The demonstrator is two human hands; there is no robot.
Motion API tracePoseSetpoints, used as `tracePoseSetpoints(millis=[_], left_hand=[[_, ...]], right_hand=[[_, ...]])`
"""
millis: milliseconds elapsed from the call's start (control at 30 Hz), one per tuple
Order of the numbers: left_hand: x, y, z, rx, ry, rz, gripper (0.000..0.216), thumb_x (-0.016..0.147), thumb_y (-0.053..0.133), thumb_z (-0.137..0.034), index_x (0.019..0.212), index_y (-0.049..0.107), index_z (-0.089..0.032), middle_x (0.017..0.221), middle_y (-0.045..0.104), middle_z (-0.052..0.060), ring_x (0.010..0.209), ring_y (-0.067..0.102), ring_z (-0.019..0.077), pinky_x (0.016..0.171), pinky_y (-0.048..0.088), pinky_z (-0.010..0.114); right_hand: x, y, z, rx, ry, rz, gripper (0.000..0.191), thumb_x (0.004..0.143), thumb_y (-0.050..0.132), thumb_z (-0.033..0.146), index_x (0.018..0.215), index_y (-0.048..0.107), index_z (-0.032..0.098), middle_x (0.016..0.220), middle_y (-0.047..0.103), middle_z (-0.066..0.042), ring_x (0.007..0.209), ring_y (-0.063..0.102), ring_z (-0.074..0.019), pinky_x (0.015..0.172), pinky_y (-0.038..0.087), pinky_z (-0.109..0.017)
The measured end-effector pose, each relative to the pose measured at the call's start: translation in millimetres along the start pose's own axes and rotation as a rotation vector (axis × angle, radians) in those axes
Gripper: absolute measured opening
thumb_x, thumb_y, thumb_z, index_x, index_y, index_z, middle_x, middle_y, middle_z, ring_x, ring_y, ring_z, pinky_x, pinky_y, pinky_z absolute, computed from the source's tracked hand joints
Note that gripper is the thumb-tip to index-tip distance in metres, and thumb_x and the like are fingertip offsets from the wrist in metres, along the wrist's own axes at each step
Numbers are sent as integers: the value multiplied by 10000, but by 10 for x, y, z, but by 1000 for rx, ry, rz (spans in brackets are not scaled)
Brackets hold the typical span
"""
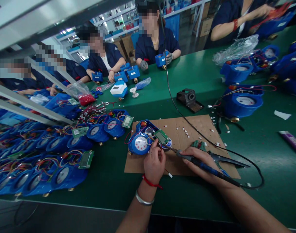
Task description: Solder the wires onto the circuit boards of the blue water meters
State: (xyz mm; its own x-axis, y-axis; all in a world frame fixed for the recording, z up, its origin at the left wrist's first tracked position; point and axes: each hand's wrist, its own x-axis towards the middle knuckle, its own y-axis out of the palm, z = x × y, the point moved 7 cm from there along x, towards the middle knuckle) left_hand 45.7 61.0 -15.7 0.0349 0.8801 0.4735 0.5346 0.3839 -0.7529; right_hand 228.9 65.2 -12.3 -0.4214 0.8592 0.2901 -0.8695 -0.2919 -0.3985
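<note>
An open blue meter [140, 144] with a round white dial lies on a cardboard sheet [186, 121]. Its small green circuit board [161, 136] with a display leans to the right, over a round tin or reel with a blue-white label [169, 143]. My left hand [154, 161] is pinched closed at the board's lower edge on a thin dark red wire; a white connector [170, 175] hangs below. In my right hand [201, 158] is a soldering iron [208, 169], its tip pointing left close to the board and my left fingertips. Exact tip contact is too small to tell.
Rows of blue meters [62, 174] fill the left. A black soldering stand [189, 99] stands behind the cardboard. The iron's black cable [170, 94] loops overhead and right. Pliers [229, 159], cutters [219, 124] and more meters [245, 102] lie right. Co-workers sit opposite.
</note>
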Motion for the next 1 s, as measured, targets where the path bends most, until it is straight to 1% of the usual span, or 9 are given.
tracePoseSetpoints(millis=[133, 233, 433, 567, 667, 733, 867, 933, 1000], left_hand=[[-8, 0, 5, 17, -12, -8, 74, 903, 501, -151, 859, 493, -210, 1330, 594, 143, 816, 710, 179, 619, 559, 283], [-14, 7, 9, 21, -8, -3, 72, 911, 496, -154, 867, 495, -210, 1327, 596, 146, 848, 712, 184, 640, 565, 287], [-17, -9, -6, -9, 7, -19, 51, 935, 488, -167, 901, 510, -198, 1329, 586, 174, 1070, 666, 219, 787, 578, 324], [-33, -22, 5, -27, 1, -54, 40, 935, 500, -162, 953, 520, -191, 1297, 610, 177, 1108, 651, 216, 797, 586, 310], [-39, -28, 19, -40, -7, -77, 70, 940, 492, -161, 999, 520, -187, 1276, 625, 175, 1105, 654, 216, 797, 595, 309], [-35, -21, 23, -42, -12, -69, 109, 943, 486, -159, 1042, 524, -182, 1283, 621, 171, 1104, 655, 215, 802, 600, 314], [-29, -8, -9, -18, 26, -40, 200, 932, 494, -131, 1122, 548, -160, 1329, 585, 170, 1208, 588, 227, 900, 579, 362], [-32, -23, -27, -5, 52, -54, 216, 925, 498, -112, 1128, 563, -150, 1349, 564, 175, 1258, 545, 232, 940, 561, 381], [-36, -40, -29, -10, 62, -71, 209, 920, 500, -99, 1109, 575, -146, 1354, 558, 180, 1270, 533, 229, 947, 556, 379]], right_hand=[[-22, -57, 4, 23, 8, -95, 215, 895, 587, 221, 1105, 632, 236, 1010, 694, -61, 929, 668, -185, 813, 534, -293], [-43, -97, -37, 58, 19, -153, 203, 888, 603, 243, 1087, 644, 238, 1006, 700, -63, 902, 681, -184, 793, 551, -290], [-50, -87, -102, 47, 39, -138, 203, 893, 598, 254, 1087, 648, 221, 1027, 704, -82, 919, 681, -197, 801, 557, -307], [-56, -83, -126, 56, 48, -134, 214, 889, 607, 226, 1101, 636, 240, 1032, 699, -63, 911, 676, -181, 792, 549, -289], [-67, -79, -140, 65, 55, -131, 224, 889, 607, 221, 1111, 634, 247, 1030, 698, -58, 911, 674, -183, 787, 546, -292], [-78, -83, -155, 78, 71, -141, 226, 892, 604, 231, 1115, 633, 245, 1024, 699, -60, 895, 676, -186, 764, 549, -292], [-93, -91, -175, 88, 90, -167, 221, 892, 604, 250, 1111, 632, 240, 1012, 701, -62, 870, 679, -188, 734, 554, -291], [-98, -86, -180, 87, 91, -171, 217, 891, 607, 250, 1106, 633, 239, 1002, 700, -60, 873, 676, -188, 736, 553, -294], [-106, -82, -189, 87, 98, -179, 219, 889, 611, 245, 1108, 631, 242, 994, 700, -55, 868, 674, -184, 739, 552, -293]])
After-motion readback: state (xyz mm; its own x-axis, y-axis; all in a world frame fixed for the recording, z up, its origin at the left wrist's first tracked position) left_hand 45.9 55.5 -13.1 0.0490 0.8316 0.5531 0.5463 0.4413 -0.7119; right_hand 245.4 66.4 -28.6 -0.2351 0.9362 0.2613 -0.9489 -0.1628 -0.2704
